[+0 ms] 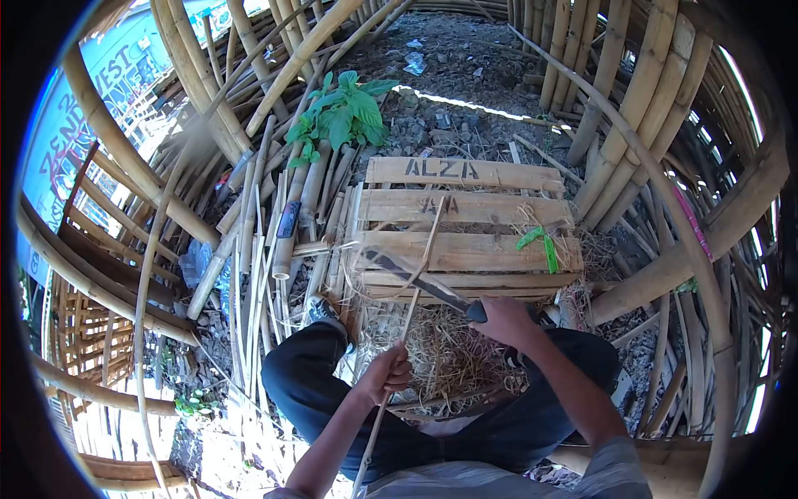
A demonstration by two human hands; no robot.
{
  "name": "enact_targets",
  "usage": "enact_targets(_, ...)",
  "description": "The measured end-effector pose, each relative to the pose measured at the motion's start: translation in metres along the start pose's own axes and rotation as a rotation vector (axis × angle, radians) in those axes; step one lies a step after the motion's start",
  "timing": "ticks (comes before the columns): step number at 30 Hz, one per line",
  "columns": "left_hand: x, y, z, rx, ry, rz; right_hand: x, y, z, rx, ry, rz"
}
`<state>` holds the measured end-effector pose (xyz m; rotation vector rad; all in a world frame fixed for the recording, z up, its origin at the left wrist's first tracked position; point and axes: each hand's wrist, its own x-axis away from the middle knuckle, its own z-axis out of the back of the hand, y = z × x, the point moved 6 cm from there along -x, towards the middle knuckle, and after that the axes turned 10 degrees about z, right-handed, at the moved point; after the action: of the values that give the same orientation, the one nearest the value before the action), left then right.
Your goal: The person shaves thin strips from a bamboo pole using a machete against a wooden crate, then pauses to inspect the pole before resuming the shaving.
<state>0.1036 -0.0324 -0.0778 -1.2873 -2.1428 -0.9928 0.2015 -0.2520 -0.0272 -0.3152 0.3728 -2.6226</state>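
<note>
A long thin bamboo strip (411, 318) runs from my lap up over the slatted wooden crate (467, 248). Wrapped round its lower part is my left hand (385, 374), fingers closed. My right hand (509, 323) grips the dark handle of a knife (439, 289), whose blade points up and left and meets the strip near the crate's front edge. Pale, blurred shavings or fibres surround the blade's far end. A green strip (549, 249) lies on the crate's right part.
Shavings (449, 353) are heaped between my legs. Bamboo poles (312, 195) and a dark phone-like object (288, 219) lie left of the crate. A leafy plant (341, 116) stands behind them. Upright bamboo poles (644, 108) and a slanting pole (665, 287) are at the right.
</note>
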Motion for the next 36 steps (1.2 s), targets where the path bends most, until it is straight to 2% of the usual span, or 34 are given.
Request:
enact_targets(3, 0.0, -0.006, -0.001, 0.115, -0.189, 0.054, -0.009, 0.007, 0.017, 0.037, -0.079, 0.054)
enact_targets(6, -0.001, -0.006, 0.001, 0.133, -0.154, 0.076, -0.016, 0.007, 0.022, -0.006, -0.153, 0.036)
enact_targets(8, 0.001, -0.002, -0.001, 0.08, -0.117, 0.069, -0.017, 0.0, 0.019, -0.018, -0.215, 0.029)
enact_targets(11, 0.006, 0.003, 0.002, -0.178, 0.199, -0.037, -0.013, -0.013, 0.01, 0.046, -0.205, 0.135)
enact_targets(12, 0.004, -0.001, -0.001, -0.182, 0.208, -0.031, -0.012, -0.016, 0.007, 0.035, -0.204, 0.136)
enact_targets(14, 0.006, -0.002, 0.0, -0.269, 0.317, -0.147, -0.009, -0.026, 0.003, 0.062, -0.149, 0.246)
enact_targets(15, 0.007, -0.006, -0.001, -0.205, 0.299, -0.102, -0.009, -0.023, 0.001, 0.045, -0.147, 0.239)
enact_targets(18, 0.021, -0.026, -0.003, -0.159, 0.294, -0.056, -0.019, 0.009, 0.01, 0.038, -0.118, 0.1)
enact_targets(20, 0.03, -0.028, -0.008, -0.189, 0.36, -0.038, -0.021, 0.03, 0.014, 0.015, -0.094, 0.006)
enact_targets(22, 0.027, -0.026, -0.015, -0.154, 0.299, -0.044, -0.015, 0.03, 0.021, 0.056, -0.017, 0.031)
enact_targets(27, 0.027, -0.029, -0.014, -0.139, 0.311, 0.006, -0.01, 0.028, 0.01, 0.005, 0.023, 0.019)
enact_targets(30, 0.025, -0.032, -0.015, -0.053, 0.267, 0.046, -0.011, 0.031, 0.0, 0.035, 0.112, 0.045)
enact_targets(32, 0.022, -0.033, -0.015, -0.026, 0.239, 0.037, -0.01, 0.036, -0.01, 0.044, 0.253, 0.053)
enact_targets(36, 0.015, -0.037, -0.017, 0.051, 0.172, 0.069, -0.004, 0.04, -0.012, 0.045, 0.299, 0.021)
